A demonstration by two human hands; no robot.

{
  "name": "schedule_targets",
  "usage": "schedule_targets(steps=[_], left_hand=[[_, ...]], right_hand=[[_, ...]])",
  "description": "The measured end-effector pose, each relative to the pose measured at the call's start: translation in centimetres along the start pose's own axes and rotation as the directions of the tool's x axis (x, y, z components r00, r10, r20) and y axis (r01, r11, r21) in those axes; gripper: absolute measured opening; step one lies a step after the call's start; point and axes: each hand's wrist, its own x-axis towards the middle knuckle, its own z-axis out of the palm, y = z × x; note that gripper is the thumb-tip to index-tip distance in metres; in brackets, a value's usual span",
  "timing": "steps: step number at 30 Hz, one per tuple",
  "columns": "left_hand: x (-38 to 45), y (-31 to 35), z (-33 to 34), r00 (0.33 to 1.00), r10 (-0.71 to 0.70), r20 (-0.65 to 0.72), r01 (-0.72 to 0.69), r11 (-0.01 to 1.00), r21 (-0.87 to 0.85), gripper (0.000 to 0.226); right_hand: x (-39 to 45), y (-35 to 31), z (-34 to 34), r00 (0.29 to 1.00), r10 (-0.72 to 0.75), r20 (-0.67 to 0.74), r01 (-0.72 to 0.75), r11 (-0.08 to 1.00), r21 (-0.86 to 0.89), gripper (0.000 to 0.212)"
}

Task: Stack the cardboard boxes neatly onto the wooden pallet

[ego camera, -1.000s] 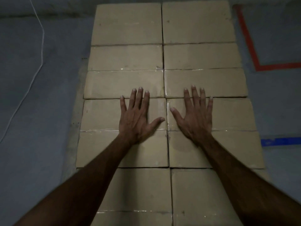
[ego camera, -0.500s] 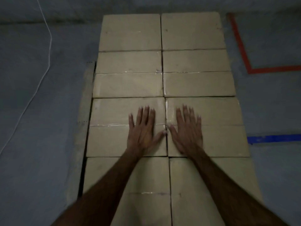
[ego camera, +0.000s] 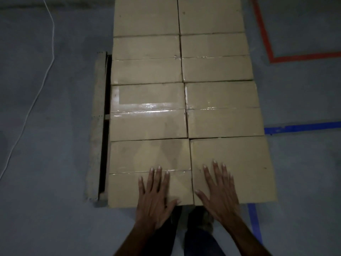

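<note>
Several tan cardboard boxes (ego camera: 219, 111) lie flat in two columns on a wooden pallet (ego camera: 96, 126), whose left edge sticks out beside them. My left hand (ego camera: 155, 196) lies flat, fingers straight, on the near edge of the nearest left box (ego camera: 140, 157). My right hand (ego camera: 219, 193) lies flat with spread fingers on the near edge of the nearest right box (ego camera: 239, 156). Neither hand holds anything.
Grey floor surrounds the pallet. A white cable (ego camera: 36, 85) runs along the floor on the left. Red tape (ego camera: 267, 43) and blue tape (ego camera: 302, 127) mark the floor on the right. My legs and feet (ego camera: 193, 228) stand just before the stack's near edge.
Both hands have slid back toward me from the middle boxes to the near edge of the nearest pair. The view has pulled back, showing my legs.
</note>
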Motion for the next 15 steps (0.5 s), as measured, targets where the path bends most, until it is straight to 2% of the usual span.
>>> schedule_targets(steps=[7,15], left_hand=[[0.4,-0.3,1.0,1.000,0.001,-0.016,0.000,0.999,0.048,0.097],[1.0,-0.7,2.5,0.995,0.020,-0.095,-0.011,0.995,0.096,0.099]], right_hand=[[0.3,0.1,1.1,1.000,0.002,-0.013,-0.002,1.000,-0.002,0.089],[0.8,0.3,2.5,0.999,-0.017,-0.049,0.019,1.000,0.023,0.091]])
